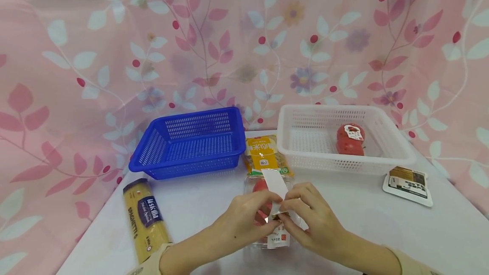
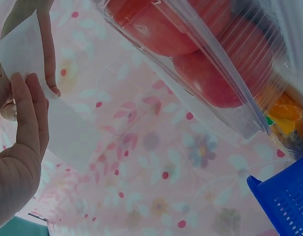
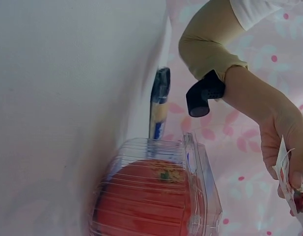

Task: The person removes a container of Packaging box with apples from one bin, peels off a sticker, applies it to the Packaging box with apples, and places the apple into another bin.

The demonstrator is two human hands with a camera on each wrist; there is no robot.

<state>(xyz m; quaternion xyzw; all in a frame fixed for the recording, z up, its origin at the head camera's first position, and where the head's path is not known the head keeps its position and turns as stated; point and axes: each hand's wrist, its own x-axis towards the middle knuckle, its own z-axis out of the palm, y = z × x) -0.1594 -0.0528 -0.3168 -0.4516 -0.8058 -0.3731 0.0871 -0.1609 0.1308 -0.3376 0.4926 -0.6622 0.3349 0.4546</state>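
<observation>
A clear plastic box (image 1: 249,183) with red tomatoes (image 2: 210,73) inside sits at the front middle of the table in the head view. Above its lid, both hands pinch a white paper strip (image 1: 274,181) with red and dark print on its lower part. My left hand (image 1: 244,217) grips it from the left, thumb and fingers at its middle. From the other side, my right hand (image 1: 315,220) pinches it close by, the fingertips of both hands nearly meeting. In the left wrist view the strip (image 2: 68,132) hangs apart from the box. Fingers hide part of the tomatoes in the head view.
Behind the box lies a yellow food bag (image 1: 263,152), between a blue basket (image 1: 191,162) and a white basket (image 1: 324,160) holding packed tomatoes (image 1: 349,139). A spaghetti pack (image 1: 145,220) lies at left, a small white-edged package (image 1: 408,186) at right.
</observation>
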